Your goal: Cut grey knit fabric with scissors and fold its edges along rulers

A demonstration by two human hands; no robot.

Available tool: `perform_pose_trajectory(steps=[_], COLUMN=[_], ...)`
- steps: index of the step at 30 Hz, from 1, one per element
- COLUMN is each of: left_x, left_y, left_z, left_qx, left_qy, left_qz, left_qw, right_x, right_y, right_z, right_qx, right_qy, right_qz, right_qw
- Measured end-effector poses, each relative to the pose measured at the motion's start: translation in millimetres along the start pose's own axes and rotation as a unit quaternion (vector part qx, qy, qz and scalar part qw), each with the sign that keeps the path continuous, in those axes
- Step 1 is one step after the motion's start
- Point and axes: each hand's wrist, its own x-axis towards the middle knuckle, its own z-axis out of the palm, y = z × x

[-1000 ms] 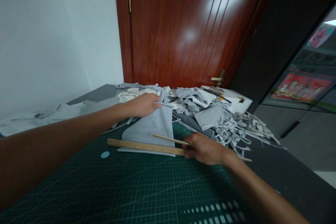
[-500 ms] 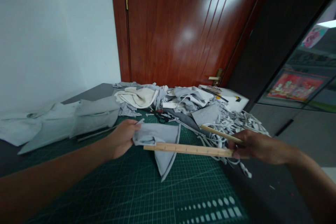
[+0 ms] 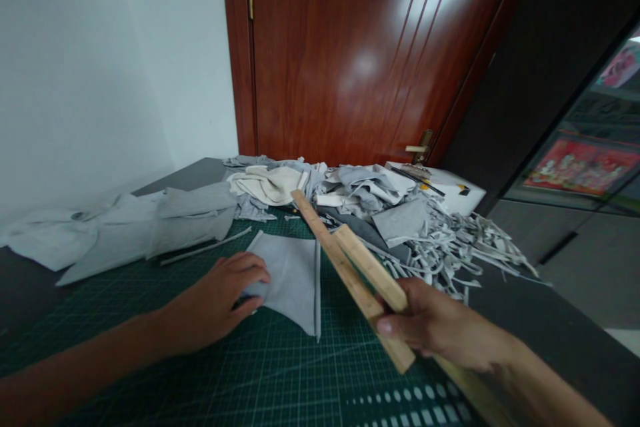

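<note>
A light grey piece of cloth with a raised seam along its right edge lies on the green cutting mat. My left hand rests on the cloth's left end, fingers curved and thumb apart, with a bit of cloth showing between them. My right hand grips pale wooden rulers, which slant up and left above the mat. One strip is longer than the one beside it, and another wooden length runs out below the hand.
Grey cloth pieces lie along the left. Heaped cloth and tangled strips cover the back and right, before a white box. A thin strip lies on the mat. Behind stands a brown door.
The cloth has gone from raised in my left hand to spread on the mat. My right hand has moved down and left, turning the rulers from level to slanted.
</note>
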Motion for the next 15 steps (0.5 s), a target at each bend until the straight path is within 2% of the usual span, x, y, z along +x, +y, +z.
perform_pose_trajectory(steps=[3, 5, 11, 15], left_x=[-16.3, -23.8, -32.6, -29.2], left_y=[11.3, 16.9, 8.6, 2.6], left_z=[11.3, 11.9, 2.7, 2.7], left_qx=[0.018, 0.02, -0.002, 0.025], left_qy=[0.025, 0.04, -0.019, -0.01], left_qz=[0.001, -0.006, 0.023, 0.059], left_qw=[1.0, 0.999, 1.0, 0.998], right_x=[27.1, 41.4, 70.8, 82.6], right_y=[-5.5, -12.1, -33.0, -41.2], right_z=[41.3, 58.6, 77.9, 91.8], right_qx=[0.065, 0.101, 0.151, 0.169], right_qy=[-0.061, -0.058, -0.029, -0.032], right_qz=[-0.018, -0.014, -0.014, 0.0], right_qw=[0.996, 0.993, 0.988, 0.985])
